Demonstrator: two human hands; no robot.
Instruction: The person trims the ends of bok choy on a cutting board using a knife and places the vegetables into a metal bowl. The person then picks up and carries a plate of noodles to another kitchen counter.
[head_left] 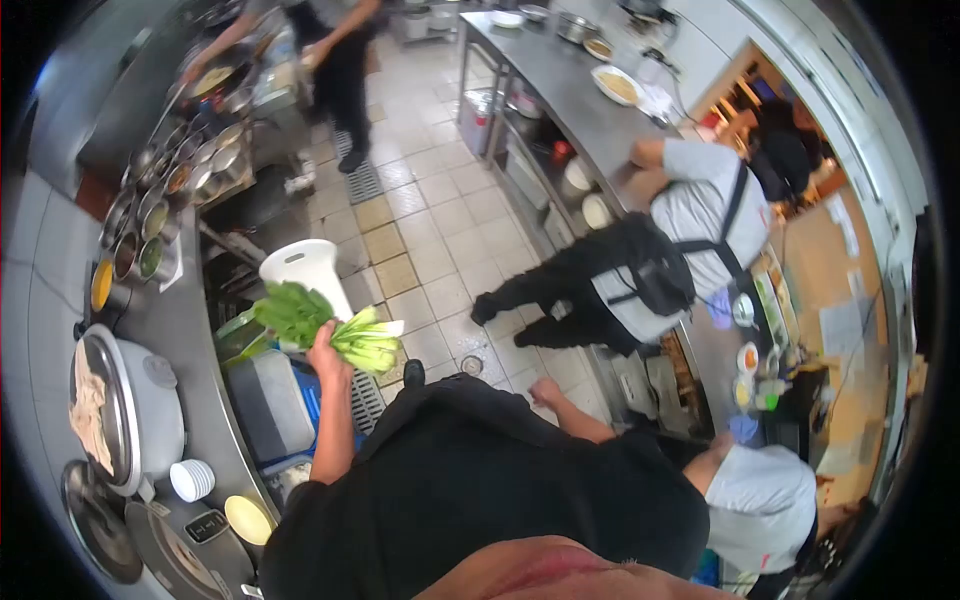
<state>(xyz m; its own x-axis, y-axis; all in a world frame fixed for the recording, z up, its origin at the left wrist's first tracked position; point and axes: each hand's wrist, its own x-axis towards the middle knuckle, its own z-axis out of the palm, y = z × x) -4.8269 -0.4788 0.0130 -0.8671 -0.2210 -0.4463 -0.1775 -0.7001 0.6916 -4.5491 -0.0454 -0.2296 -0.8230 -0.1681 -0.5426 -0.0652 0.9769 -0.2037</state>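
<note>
My left hand (326,354) is closed around a bunch of leafy greens (368,342), held above the floor beside the left counter. Dark leaves point left and pale, thick stalks point right. Just behind the bunch is a white plastic stool (305,268), partly covered by the leaves. Below my left forearm, under the counter, sits a grey-lidded bin (268,400) with blue beside it. My right hand (545,393) hangs low at my other side, fingers curled in a loose fist, with nothing visible in it.
The left counter carries a large rice cooker (150,400), stacked white bowls (192,480) and several metal pots (155,215). One co-worker (345,70) stands at the stove. Others in grey shirts (715,190) work along the right counter (560,75). A floor drain (471,365) lies ahead.
</note>
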